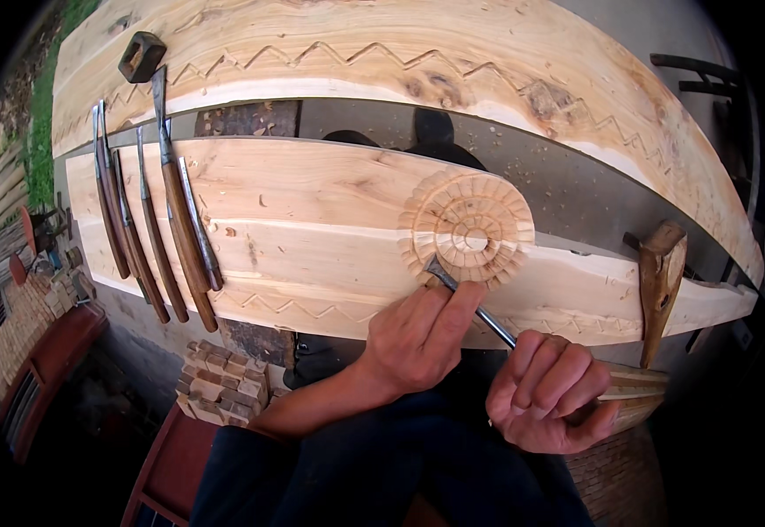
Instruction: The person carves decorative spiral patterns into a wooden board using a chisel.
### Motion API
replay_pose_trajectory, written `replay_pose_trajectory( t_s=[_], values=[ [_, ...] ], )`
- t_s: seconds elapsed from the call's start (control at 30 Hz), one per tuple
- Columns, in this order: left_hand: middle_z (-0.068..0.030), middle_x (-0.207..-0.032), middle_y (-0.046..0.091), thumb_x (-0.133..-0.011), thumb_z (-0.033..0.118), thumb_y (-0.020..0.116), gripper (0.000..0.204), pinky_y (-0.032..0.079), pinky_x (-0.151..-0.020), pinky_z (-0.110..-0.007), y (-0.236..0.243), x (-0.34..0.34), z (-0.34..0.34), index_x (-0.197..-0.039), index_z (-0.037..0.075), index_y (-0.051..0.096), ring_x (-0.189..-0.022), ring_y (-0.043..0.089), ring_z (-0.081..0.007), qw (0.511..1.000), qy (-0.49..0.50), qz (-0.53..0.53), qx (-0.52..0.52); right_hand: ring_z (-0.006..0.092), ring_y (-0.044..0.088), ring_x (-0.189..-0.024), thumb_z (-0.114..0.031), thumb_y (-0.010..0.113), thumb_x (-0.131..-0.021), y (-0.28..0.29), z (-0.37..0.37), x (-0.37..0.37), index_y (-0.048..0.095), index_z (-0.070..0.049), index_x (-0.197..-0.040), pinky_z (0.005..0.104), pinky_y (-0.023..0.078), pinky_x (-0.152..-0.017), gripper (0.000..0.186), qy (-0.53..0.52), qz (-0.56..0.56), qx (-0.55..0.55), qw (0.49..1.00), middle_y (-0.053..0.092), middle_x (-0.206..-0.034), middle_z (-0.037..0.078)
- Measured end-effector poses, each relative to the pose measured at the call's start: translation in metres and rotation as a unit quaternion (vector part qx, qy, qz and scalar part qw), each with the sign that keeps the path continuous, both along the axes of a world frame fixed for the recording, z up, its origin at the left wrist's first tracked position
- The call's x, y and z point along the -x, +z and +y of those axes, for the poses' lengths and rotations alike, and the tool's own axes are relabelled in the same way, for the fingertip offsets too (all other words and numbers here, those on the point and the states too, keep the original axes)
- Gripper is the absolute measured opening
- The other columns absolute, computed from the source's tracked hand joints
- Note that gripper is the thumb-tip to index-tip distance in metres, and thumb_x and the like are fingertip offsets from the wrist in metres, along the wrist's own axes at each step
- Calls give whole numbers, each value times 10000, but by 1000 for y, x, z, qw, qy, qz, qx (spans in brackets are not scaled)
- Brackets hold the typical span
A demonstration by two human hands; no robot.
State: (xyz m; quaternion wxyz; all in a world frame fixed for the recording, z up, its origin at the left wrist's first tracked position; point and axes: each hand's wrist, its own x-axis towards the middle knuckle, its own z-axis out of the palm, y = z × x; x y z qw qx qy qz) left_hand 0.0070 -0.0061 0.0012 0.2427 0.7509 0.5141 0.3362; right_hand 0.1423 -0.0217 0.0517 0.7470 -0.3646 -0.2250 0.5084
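Note:
A carved round spiral rosette (468, 211) with segmented rings sits on a pale wooden board (308, 206), which also bears a zigzag groove along its near edge. A steel chisel (495, 325) lies at a slant, its blade tip on the rosette's lower left rim. My left hand (413, 338) is closed on the chisel's shaft close behind the blade, with fingers against the board. Lower right, my right hand (549, 391) is wrapped round the chisel's rear end, its handle hidden in the fist.
Several chisels (149, 220) lie across the board's left end, near a dark metal block (141, 57). A wooden mallet-like piece (662, 277) lies rightward. A second zigzag-carved board (338, 31) spans behind, over shavings. Stacked wooden blocks (224, 382) and a red bench (176, 457) are lower left.

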Motion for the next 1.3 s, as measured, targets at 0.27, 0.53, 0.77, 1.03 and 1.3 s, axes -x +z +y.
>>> replay_pose_trajectory(
  t_s=[0.27,0.53,0.77,1.03,1.3],
  values=[
    [-99,-858,624,-834,-56,687,467,508,-539,-335,-1,2,-4,-1302,-57,681,-650,621,-210,1000,-6,20,-14,154,449,-452,-488,474,-1152,1,-3,1,437,-137,-719,325,337,-528,558,-12,24,18,999,551,-636,51],
    [-69,-740,609,-731,-110,706,479,445,-479,-351,3,12,-14,-1186,38,731,-539,567,-224,999,20,25,-8,156,482,-436,-515,477,-1152,3,-3,-4,442,-128,-717,308,361,-499,583,21,72,47,996,579,-630,50],
    [-86,-771,633,-785,-124,709,492,464,-496,-359,0,7,-7,-1251,34,706,-570,598,-252,999,26,-21,-3,182,604,-476,-413,644,-1105,1,2,4,503,-73,-723,317,453,-462,530,81,-90,-84,989,651,-672,88],
    [-130,-847,692,-815,-137,701,441,496,-516,-359,1,6,-2,-1236,-7,723,-623,651,-262,999,23,-31,11,185,631,-502,-418,650,-1102,-5,1,6,522,-68,-730,307,461,-467,526,74,-87,-89,989,678,-733,93],
    [-133,-853,698,-814,-143,707,442,493,-510,-355,0,4,0,-1236,-15,730,-622,649,-258,1000,22,-21,3,172,623,-496,-452,622,-1112,-7,2,6,500,-80,-718,293,451,-462,556,63,-91,-85,990,669,-736,83]
  ],
)
